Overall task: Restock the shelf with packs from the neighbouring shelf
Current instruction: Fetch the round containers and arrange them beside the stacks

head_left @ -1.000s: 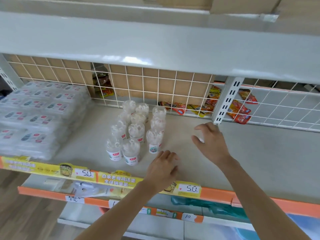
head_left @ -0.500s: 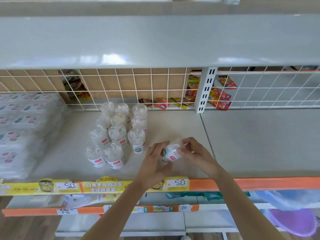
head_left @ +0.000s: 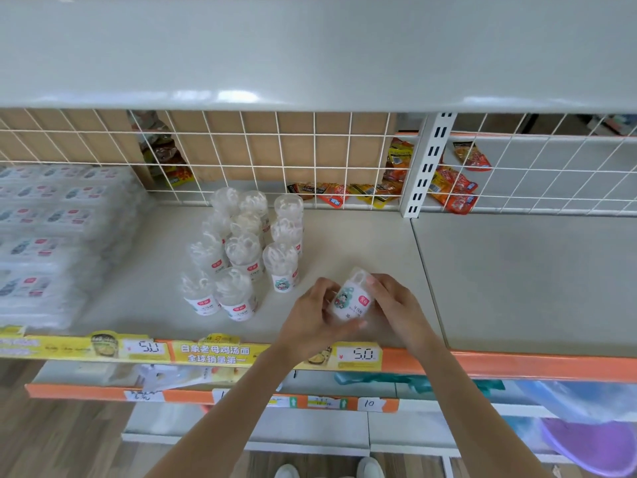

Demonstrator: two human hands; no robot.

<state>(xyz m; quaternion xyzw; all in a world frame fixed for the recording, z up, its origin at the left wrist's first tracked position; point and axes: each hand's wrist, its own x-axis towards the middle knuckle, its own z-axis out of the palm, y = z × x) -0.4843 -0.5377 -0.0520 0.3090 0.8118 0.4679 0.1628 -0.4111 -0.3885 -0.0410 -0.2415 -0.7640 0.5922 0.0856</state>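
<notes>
Over the shelf front, right of centre: both hands meet round one pack, held just above the board.
Shelf (head_left: 362,243): flat pale-grey board, matt, with an orange front rail bearing yellow price strips; a white wire grid closes the back.
Held pack (head_left: 350,300): small clear plastic tub, cylindrical, tilted with its lid end away from the person; white label with a red tag, a cartoon figure and small print too fine to read.
Left hand (head_left: 312,320): fingers curled round the tub's left side and base, thumb under it; forearm comes up from the lower left.
Right hand (head_left: 393,305): fingers pinch the tub's upper right side near the lid; forearm comes up from the lower right.
Standing packs (head_left: 243,253): a cluster of the same clear tubs, upright, in rough rows from front to grid; white pieces show through the walls; just left of the held pack, not touching it.
Flat packs (head_left: 51,236): stacked clear-wrapped boxes at far left, blurred.
Neighbouring shelf (head_left: 524,281): same grey board, right of the white slotted upright (head_left: 425,165).
Snack sachets (head_left: 451,188): red and yellow, glossy, lying behind the grid.
</notes>
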